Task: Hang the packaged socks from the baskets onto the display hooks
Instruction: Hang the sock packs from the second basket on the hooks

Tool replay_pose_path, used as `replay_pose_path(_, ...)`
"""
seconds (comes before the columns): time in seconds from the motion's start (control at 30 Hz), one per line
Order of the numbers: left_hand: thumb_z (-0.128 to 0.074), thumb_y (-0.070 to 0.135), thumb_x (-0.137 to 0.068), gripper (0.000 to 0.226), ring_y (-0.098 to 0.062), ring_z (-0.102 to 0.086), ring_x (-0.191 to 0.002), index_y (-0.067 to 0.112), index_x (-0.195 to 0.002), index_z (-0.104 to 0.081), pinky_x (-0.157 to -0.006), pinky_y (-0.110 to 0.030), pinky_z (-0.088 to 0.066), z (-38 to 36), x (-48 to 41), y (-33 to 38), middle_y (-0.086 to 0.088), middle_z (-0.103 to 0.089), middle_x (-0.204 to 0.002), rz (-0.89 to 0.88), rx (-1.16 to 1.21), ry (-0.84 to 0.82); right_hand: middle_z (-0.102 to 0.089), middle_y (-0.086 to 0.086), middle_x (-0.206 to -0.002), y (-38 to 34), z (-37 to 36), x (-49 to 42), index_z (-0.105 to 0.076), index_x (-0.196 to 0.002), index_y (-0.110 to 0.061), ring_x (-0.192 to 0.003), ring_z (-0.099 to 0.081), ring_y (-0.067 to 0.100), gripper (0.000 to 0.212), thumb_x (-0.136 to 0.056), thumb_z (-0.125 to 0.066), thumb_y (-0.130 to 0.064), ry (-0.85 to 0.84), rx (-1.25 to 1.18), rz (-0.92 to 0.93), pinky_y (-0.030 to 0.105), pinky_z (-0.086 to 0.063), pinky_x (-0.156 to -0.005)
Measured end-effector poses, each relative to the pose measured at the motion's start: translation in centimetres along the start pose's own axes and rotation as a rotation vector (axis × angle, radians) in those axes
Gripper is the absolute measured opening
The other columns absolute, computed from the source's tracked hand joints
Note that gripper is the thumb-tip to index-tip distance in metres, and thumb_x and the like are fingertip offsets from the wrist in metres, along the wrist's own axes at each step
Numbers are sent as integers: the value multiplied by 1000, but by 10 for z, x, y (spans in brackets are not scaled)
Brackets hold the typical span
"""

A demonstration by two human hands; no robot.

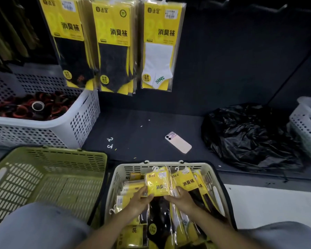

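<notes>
"Two hands in view. Report the state of each," says the supervisor.

"Left hand [139, 198]: fingers curled onto the lower left edge of one sock pack [157, 184], pinching it. Right hand [182, 197]: fingers pinch the lower right edge of the same pack. The pack stands upright above the others, with its white hanger tab [155, 168] uppermost."

"Location of the stock?"

"The loose packs lie in the cream basket [162, 164], directly below the hands. A green basket [48, 177] stands just beside it on the left. Hung packs [113, 44] show in three groups on the display wall above the shelf [142, 130]. The right-hand group shows a white sock [158, 58]."

"Step in hand?"

"Judged: pick-up. One pack is selected and gripped but not yet carried to a hook."

"Requirements for the next move?"

"Raise the pack clear of the basket rim. Match its sock to a hung group; the hands hide the sock part, so I cannot tell which group. Present the hanger tab to a display hook [284, 6] and slide it on. The free hooks at upper right are dim. Keep clear of the phone [178, 141] and the loose hangers [110, 142] on the shelf."
</notes>
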State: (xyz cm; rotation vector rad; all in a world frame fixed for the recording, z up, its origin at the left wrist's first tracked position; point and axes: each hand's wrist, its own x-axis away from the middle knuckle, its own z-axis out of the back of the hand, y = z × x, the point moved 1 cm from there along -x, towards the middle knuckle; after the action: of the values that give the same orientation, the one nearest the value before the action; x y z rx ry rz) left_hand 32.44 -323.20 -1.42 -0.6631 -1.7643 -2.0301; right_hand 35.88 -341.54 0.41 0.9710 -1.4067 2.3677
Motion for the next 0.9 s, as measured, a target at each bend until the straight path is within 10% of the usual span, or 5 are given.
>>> replay_pose_path(0.3,-53,26,-95,26,-8,-64,-106,22,-121,-55,-77,-13,-49,12,11,73,2,-66,-118,-335,230,140,-65,-11,-123,-71,26,17,-55,-119,-35,-115,-59,4,31,-90,-63,-31,-9,-136,489,28,-46,-100)
replay_pose_path(0.47,-53,32,-91,30,1,-57,-110,22,-117,-45,-89,-13,-45,20,27,98,9,-61,-115,-609,121,156,-61,-20,-119,-93,38,30,-49,-124,-25,-117,-56,1,42,-87,-66,-32,60,-163,679,20,-45,-95)
replay_pose_path(0.7,-49,33,-95,61,5,-39,-131,26,-147,-19,-108,-19,-35,13,21,68,17,-41,-142,-537,-104,-20,-58,-19,-116,-71,29,25,-45,-116,-35,-104,-54,-18,36,-90,-65,-21,21,-84,579,2,-42,-84)
replay_pose_path(0.9,-61,30,-88,39,-10,-58,-118,25,-126,-51,-96,-24,-48,27,23,99,8,-64,-124,-544,69,-7,-67,-20,-112,-94,40,30,-55,-116,-36,-107,-60,-3,38,-81,-68,-38,105,-167,656,13,-47,-87)
